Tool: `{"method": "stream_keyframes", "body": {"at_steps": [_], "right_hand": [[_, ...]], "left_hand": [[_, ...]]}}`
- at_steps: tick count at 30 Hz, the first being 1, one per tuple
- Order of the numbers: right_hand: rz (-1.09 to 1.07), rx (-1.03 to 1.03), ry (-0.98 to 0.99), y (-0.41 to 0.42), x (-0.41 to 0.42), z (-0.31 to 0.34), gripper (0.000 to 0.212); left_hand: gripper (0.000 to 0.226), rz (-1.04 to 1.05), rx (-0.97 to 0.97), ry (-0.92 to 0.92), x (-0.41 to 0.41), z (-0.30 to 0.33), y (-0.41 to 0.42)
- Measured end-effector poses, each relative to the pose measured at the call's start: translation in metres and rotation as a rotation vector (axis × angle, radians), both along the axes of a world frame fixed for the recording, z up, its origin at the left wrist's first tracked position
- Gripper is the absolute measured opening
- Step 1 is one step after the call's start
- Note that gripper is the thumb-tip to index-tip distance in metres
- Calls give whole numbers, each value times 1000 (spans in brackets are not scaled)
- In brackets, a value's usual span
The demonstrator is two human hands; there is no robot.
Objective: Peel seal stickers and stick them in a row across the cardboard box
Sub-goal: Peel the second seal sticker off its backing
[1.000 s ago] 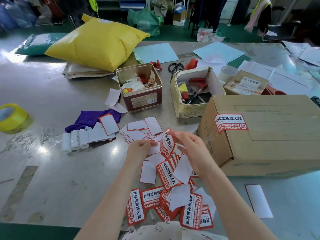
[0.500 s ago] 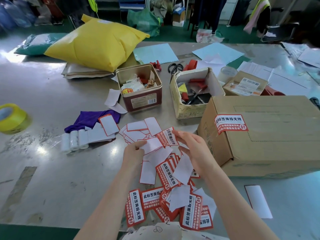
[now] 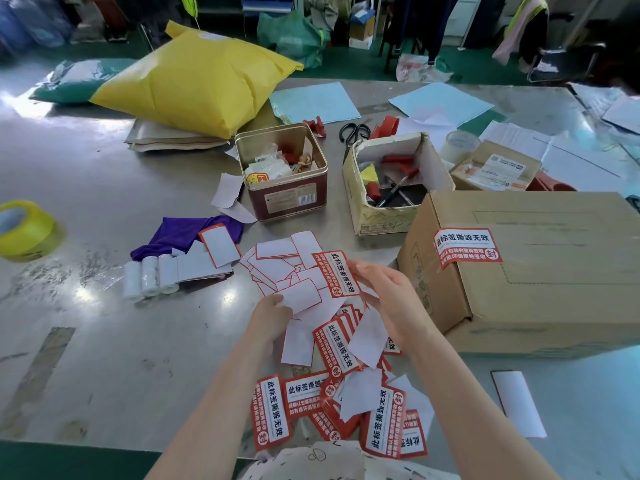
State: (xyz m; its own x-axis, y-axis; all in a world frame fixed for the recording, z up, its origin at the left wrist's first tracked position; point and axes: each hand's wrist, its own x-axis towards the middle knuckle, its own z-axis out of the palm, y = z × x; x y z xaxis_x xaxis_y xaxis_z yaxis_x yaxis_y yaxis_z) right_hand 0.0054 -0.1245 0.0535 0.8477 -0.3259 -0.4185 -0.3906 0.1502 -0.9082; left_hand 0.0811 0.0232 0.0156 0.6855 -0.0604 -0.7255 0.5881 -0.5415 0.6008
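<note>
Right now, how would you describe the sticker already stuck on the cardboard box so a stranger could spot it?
Find the big cardboard box at the table's right. Look at its top left corner nearest the open carton of tools. The stuck sticker is the only red-and-white seal on the box, folding over the edge; all others lie loose on the table or are in hand.

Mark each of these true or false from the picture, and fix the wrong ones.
1. One seal sticker is already stuck on the cardboard box. True.
2. The right hand pinches a printed sticker. True.
3. The left hand is empty. False: it holds a white backing sheet.
4. The yellow tape roll sits on top of the box. False: it lies on the table, far left.
5. The red tin is open. True.
</note>
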Motion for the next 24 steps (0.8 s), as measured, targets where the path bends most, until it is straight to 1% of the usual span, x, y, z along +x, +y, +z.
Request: {"method": "stream_keyframes", "body": {"at_steps": [3, 5, 7, 10, 14, 18, 21, 24], "right_hand": [[14, 1, 4, 0, 0, 0, 25], [24, -1, 4, 0, 0, 1, 25], [26, -8, 3, 1, 0, 3, 25], [36, -25, 7, 3, -1, 6, 24], [57, -51, 23, 5, 0, 10, 25], [72, -70, 32, 5, -1, 19, 27], [73, -118, 28, 3, 0, 29, 28], [65, -127, -48, -3, -2, 42, 25]], "left_hand": [[50, 5, 30, -44, 2, -2, 2], [49, -21, 77, -141, 5, -2, 1], [44, -91, 113, -301, 8, 5, -1], [41, -275, 129, -587, 10, 20, -8], [34, -373, 164, -811, 13, 32, -15], [21, -346, 176, -914, 14, 35, -15], [18, -335, 188, -973, 12, 41, -15], [17, -314, 153, -1038, 10, 53, -19]]}}
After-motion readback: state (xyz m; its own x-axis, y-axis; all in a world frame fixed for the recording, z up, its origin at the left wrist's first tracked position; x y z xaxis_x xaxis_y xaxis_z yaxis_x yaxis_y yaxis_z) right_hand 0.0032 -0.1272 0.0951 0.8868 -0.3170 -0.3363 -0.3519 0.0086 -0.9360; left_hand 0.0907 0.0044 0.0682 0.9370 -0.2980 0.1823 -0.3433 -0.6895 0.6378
